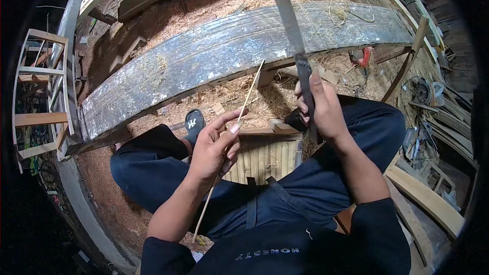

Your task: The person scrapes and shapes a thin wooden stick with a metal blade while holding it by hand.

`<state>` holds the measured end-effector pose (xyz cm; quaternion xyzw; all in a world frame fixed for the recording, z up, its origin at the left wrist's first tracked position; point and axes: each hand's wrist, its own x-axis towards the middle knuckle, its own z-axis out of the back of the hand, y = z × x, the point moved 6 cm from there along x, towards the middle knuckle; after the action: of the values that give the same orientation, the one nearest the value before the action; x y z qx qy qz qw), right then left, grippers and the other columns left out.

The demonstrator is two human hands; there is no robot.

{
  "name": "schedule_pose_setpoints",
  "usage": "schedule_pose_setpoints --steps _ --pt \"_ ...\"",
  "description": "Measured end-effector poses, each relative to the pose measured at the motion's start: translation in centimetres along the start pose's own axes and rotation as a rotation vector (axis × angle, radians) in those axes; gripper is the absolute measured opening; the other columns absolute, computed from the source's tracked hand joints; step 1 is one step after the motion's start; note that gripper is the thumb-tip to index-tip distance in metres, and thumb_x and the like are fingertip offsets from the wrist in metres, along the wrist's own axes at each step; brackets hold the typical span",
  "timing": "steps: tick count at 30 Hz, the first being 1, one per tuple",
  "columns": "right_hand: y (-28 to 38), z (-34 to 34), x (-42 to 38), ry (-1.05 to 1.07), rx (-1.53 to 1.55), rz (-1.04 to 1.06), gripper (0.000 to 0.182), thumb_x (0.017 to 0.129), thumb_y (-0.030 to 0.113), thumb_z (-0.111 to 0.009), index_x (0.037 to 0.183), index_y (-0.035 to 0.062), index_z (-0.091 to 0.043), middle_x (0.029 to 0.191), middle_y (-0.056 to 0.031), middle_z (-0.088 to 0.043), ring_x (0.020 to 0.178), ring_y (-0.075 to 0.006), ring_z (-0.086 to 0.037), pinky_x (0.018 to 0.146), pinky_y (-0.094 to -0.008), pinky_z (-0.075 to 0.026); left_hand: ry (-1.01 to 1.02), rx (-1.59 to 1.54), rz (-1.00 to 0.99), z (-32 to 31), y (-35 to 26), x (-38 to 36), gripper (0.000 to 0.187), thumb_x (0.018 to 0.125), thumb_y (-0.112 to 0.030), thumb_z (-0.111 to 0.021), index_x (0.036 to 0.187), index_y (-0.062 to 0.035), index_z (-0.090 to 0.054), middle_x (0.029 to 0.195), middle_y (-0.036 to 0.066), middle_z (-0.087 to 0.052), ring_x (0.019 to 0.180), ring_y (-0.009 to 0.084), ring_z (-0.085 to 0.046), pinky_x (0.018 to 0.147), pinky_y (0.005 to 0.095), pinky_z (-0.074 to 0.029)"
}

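Note:
My left hand [216, 147] pinches a long thin wooden strip [251, 90] between thumb and fingers. The strip slants upward, its top end close to the near edge of a long paint-marked plank [204, 58], its lower end over my lap. In my right hand [323, 104] is a dark flat metal blade tool [289, 20], held nearly upright, fingers wrapped around its lower part and thumb along it. The blade's upper part passes in front of the plank. The strip and the blade are apart.
A slatted wooden stool [262, 158] stands between my legs. Wood shavings [260, 103] cover the floor. A red-handled tool [363, 57] lies beyond my right knee. At the left stands a wooden frame [42, 71]; curved wood strips [451, 132] lie at the right.

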<state>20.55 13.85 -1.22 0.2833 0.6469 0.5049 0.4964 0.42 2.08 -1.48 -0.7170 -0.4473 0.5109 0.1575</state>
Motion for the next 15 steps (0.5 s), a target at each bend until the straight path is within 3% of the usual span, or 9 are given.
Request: schedule_pose_setpoints --steps 5,7,9,11,12,13,15 --pt "-0.7 -1.5 -0.3 0.091 0.016 -0.090 0.058 0.103 0.057 -0.037 0.090 0.0036 -0.057 0.060 0.0008 -0.046 0.049 -0.0055 -0.042 0.046 -0.0239 -0.036 0.013 0.014 0.040 -0.4 -0.4 -0.2 0.041 0.102 -0.020 -0.053 0.142 -0.0087 -0.048 0.058 -0.005 -0.042 0.043 0.0034 -0.037 0.037 0.0195 -0.027" --pt "-0.2 -2.7 -0.2 0.222 -0.129 0.057 0.056 0.104 0.053 -0.040 0.089 0.0023 -0.059 0.060 0.0018 -0.047 0.052 -0.0043 -0.041 0.049 -0.0238 -0.035 0.007 0.012 0.037 -0.4 -0.2 -0.1 0.042 0.102 -0.020 -0.053 0.142 -0.0088 -0.048 0.058 -0.004 -0.043 0.044 0.0036 -0.037 0.037 0.0194 -0.027" --pt "-0.7 -3.5 -0.4 0.206 -0.155 0.045 0.050 0.104 0.047 -0.046 0.090 0.0003 -0.060 0.059 -0.0021 -0.048 0.055 -0.0078 -0.045 0.052 -0.0282 -0.038 0.000 0.012 0.034 -0.2 -0.3 -0.1 0.042 0.102 -0.020 -0.053 0.143 -0.0089 -0.047 0.058 -0.004 -0.043 0.044 0.0037 -0.038 0.037 0.0192 -0.028" --pt "-0.5 -4.1 -0.5 0.178 -0.383 0.229 0.046 0.102 0.044 -0.052 0.091 -0.0003 -0.060 0.061 -0.0093 -0.052 0.058 -0.0153 -0.050 0.056 -0.0342 -0.043 0.022 0.011 0.019 -0.3 -0.6 -0.1 0.044 0.103 -0.019 -0.052 0.145 -0.0090 -0.045 0.058 -0.002 -0.045 0.044 0.0048 -0.039 0.037 0.0196 -0.029" --pt "-0.1 -4.4 -0.8 0.203 -0.447 0.174 0.040 0.100 0.039 -0.057 0.095 -0.0003 -0.059 0.069 -0.0178 -0.057 0.061 -0.0280 -0.059 0.060 -0.0405 -0.046 0.019 0.010 0.020 -0.2 -0.6 -0.1 0.044 0.103 -0.019 -0.052 0.145 -0.0090 -0.045 0.058 -0.002 -0.045 0.044 0.0048 -0.039 0.037 0.0196 -0.029" --pt "0.2 -4.6 -0.9 0.206 -0.447 0.173 0.040 0.100 0.039 -0.057 0.095 -0.0003 -0.059 0.069 -0.0178 -0.057 0.061 -0.0280 -0.059 0.060 -0.0405 -0.046 0.015 -0.002 0.001 -0.3 -0.7 0.0 0.045 0.103 -0.018 -0.052 0.146 -0.0076 -0.044 0.058 -0.002 -0.045 0.044 0.0054 -0.040 0.037 0.0198 -0.030" --pt "1.1 -5.3 -1.4 0.229 -0.514 0.334 0.037 0.098 0.036 -0.060 0.097 -0.0003 -0.058 0.074 -0.0215 -0.061 0.068 -0.0366 -0.065 0.062 -0.0427 -0.048 0.010 -0.016 -0.016 -0.3 -0.9 0.2 0.046 0.103 -0.017 -0.052 0.146 -0.0063 -0.043 0.058 -0.001 -0.046 0.044 0.0060 -0.041 0.037 0.0200 -0.031"
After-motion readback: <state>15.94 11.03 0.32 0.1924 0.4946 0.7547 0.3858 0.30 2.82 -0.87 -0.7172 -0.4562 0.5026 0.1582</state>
